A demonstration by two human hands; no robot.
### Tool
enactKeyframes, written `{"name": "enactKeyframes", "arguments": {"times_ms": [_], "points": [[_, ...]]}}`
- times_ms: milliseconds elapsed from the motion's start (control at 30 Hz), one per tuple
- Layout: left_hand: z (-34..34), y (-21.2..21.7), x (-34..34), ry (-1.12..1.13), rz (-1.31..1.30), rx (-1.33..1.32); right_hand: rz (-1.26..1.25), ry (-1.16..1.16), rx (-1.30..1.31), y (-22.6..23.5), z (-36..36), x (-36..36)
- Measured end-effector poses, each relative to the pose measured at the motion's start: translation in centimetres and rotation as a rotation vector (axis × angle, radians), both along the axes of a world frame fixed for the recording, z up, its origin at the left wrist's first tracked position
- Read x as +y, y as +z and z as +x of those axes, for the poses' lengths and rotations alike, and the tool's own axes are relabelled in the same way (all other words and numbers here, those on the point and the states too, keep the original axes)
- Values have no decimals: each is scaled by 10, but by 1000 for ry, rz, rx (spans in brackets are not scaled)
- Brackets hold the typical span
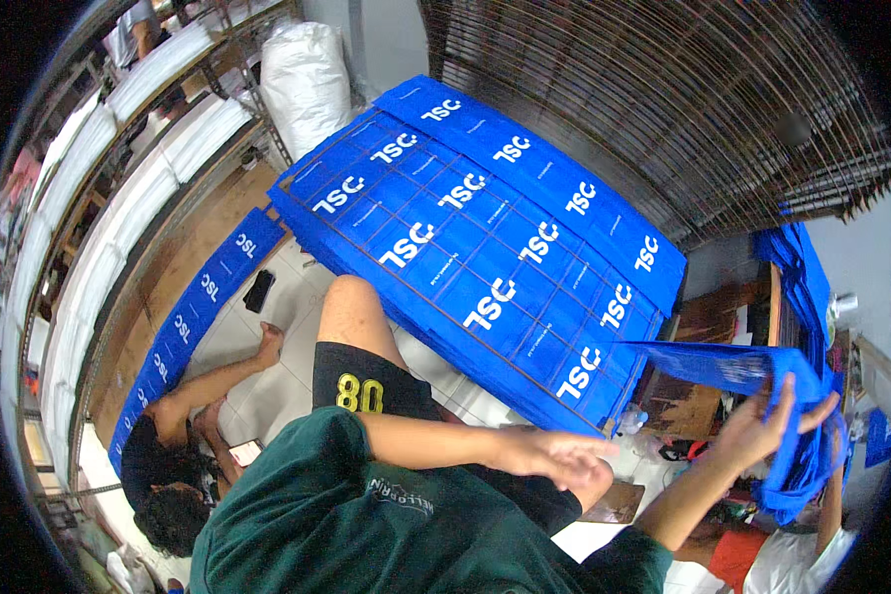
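My right hand (pixel 762 428) grips a blue printed fabric piece (pixel 733 360) at the right. Part of this piece trails left toward the stack's corner, and folds of blue fabric hang below my fingers. My left hand (pixel 554 456) is open, its fingers stretched out, near my knee and below the near edge of the stack; nothing shows in it. In front of me lies a broad stack of blue printed fabric sheets (pixel 420 213). A thin rusty wire grid (pixel 524 287) rests over the top sheets.
Wire racks (pixel 663 89) stand behind the stack. A white sack (pixel 305 89) is at the back, with shelves of white sheets (pixel 158 148) left. One person (pixel 168 465) sits at lower left beside a blue strip (pixel 208 287); another (pixel 797 559) is at lower right. A black phone (pixel 258 291) lies on the tiles.
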State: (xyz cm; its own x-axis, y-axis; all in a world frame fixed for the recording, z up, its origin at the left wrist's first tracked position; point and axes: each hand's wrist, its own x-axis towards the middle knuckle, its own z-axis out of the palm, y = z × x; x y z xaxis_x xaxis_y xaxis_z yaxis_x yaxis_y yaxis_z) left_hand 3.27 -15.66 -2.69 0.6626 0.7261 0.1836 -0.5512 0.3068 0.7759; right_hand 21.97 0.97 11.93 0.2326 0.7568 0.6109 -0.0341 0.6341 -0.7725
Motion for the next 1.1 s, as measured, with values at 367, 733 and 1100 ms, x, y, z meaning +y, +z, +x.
{"name": "enactKeyframes", "arguments": {"times_ms": [367,733,1100], "points": [[-150,14,-4,1184,-691,-254,-430,623,180,-81,-134,-83],[-249,4,69,1274,-625,-10,-598,776,149,-95,-194,-80],[-410,119,160,1702,683,430,-1047,964,683,-153,-283,20]]}}
